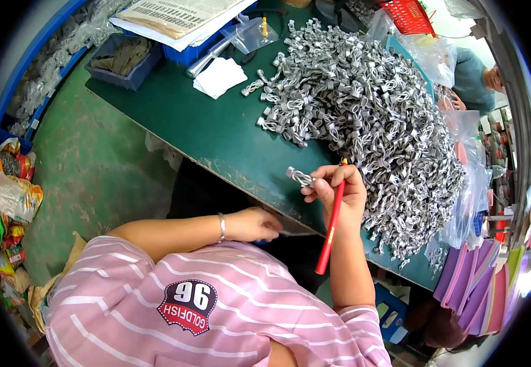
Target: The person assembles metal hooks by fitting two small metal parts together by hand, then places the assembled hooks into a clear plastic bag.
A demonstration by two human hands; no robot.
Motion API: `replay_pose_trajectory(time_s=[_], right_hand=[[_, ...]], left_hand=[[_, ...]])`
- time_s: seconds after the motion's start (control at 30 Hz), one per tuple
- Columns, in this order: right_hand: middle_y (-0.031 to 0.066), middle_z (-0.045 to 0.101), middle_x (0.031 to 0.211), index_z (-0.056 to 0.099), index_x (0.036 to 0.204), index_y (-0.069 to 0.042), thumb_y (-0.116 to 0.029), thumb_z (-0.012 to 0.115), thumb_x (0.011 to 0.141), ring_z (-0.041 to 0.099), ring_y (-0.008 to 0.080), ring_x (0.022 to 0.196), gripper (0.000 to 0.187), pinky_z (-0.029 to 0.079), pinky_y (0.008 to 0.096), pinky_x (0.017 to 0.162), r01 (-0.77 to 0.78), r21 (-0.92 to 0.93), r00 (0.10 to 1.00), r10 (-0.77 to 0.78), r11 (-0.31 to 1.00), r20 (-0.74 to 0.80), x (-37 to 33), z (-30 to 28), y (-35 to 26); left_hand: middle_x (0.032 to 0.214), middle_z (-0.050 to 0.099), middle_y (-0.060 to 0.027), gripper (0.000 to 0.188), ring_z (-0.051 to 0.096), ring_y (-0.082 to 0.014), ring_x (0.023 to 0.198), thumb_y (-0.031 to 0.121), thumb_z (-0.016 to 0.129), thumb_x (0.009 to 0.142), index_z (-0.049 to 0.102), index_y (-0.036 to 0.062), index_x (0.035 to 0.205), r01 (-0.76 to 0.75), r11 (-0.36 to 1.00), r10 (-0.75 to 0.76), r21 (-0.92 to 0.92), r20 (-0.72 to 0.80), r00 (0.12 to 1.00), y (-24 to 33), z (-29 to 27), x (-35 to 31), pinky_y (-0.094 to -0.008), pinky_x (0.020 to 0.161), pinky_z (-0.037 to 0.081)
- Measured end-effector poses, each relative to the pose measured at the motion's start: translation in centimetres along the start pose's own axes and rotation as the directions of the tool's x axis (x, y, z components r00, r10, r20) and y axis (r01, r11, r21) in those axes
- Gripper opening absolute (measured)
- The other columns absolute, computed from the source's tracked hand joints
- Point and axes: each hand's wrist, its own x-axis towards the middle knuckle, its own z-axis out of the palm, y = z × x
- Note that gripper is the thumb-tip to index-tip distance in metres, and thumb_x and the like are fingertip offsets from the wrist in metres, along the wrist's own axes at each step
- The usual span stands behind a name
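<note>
My right hand (337, 191) holds a long red pencil (331, 227) along the palm and pinches a small grey coiled cable bundle (299, 177) at its fingertips, just above the near edge of the green table (216, 131). A big heap of the same grey bundles (369, 110) covers the table beyond it. My left hand (254, 224), with a metal bracelet on the wrist, is down below the table's edge; its fingertips touch something small that I cannot make out.
At the table's far end lie white paper slips (219, 76), a clear plastic bag (250, 33), a blue tray (124, 58) and printed sheets (176, 15). Clear bags (467, 183) and coloured folders (486, 287) sit to the right. Another person (476, 79) works at the far right.
</note>
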Motion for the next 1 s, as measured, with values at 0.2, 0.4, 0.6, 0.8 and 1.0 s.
replay_pose_trajectory(time_s=[0.2, 0.4, 0.6, 0.8, 1.0], right_hand=[[0.0153, 0.055, 0.089, 0.039, 0.080, -0.006, 0.005, 0.062, 0.076, 0.060, 0.0245, 0.081, 0.026, 0.055, 0.0293, 0.062, 0.085, 0.185, 0.988, -0.107, 0.979, 0.115, -1.1, -0.2, 0.7], [0.0181, 0.054, 0.095, 0.038, 0.081, -0.005, 0.009, 0.065, 0.071, 0.058, 0.0217, 0.086, 0.033, 0.052, 0.0293, 0.070, 0.374, -0.204, 0.926, -0.352, 0.905, 0.136, -1.9, 0.5, 0.8], [0.0198, 0.055, 0.094, 0.037, 0.081, -0.005, 0.010, 0.067, 0.069, 0.059, 0.0213, 0.081, 0.035, 0.053, 0.0290, 0.065, 0.536, -0.355, 0.844, -0.479, 0.766, 0.241, -1.5, 0.8, 0.6], [0.0203, 0.055, 0.093, 0.037, 0.080, -0.004, 0.010, 0.065, 0.069, 0.059, 0.0214, 0.081, 0.034, 0.054, 0.0291, 0.066, 0.571, -0.397, 0.821, -0.506, 0.718, 0.265, -1.3, 1.3, 0.8], [0.0196, 0.053, 0.097, 0.036, 0.082, -0.004, 0.013, 0.061, 0.073, 0.059, 0.0223, 0.088, 0.032, 0.053, 0.0306, 0.074, 0.421, -0.331, 0.907, -0.401, 0.845, 0.129, -0.8, 1.4, 1.6]], left_hand=[[0.078, 0.059, -0.0068, 0.039, 0.057, -0.0071, 0.068, -0.003, 0.066, 0.074, 0.049, 0.0003, 0.109, -0.371, 0.826, 0.255, -0.423, -0.306, 0.917, 7.6, -0.6, -6.6, -0.0199, 0.060, 0.047], [0.078, 0.059, -0.0057, 0.020, 0.059, -0.0088, 0.068, 0.000, 0.062, 0.079, 0.054, -0.0025, 0.097, -0.674, 0.686, 0.438, -0.275, -0.584, 0.684, 7.2, -1.3, -4.6, -0.0200, 0.061, 0.049], [0.079, 0.062, -0.0072, 0.010, 0.061, -0.0111, 0.067, 0.004, 0.060, 0.082, 0.057, -0.0029, 0.089, -0.605, 0.686, 0.312, -0.403, -0.589, 0.746, 7.1, -1.5, -4.2, -0.0214, 0.060, 0.052], [0.082, 0.061, -0.0075, 0.009, 0.061, -0.0114, 0.071, 0.000, 0.059, 0.081, 0.057, -0.0037, 0.089, -0.643, 0.649, 0.333, -0.406, -0.609, 0.720, 7.0, -1.6, -4.2, -0.0217, 0.064, 0.052], [0.090, 0.057, -0.0080, 0.010, 0.058, -0.0127, 0.082, -0.008, 0.060, 0.077, 0.058, -0.0035, 0.086, -0.782, 0.619, 0.576, -0.080, -0.631, 0.520, 6.1, -2.1, -4.2, -0.0224, 0.070, 0.050]])
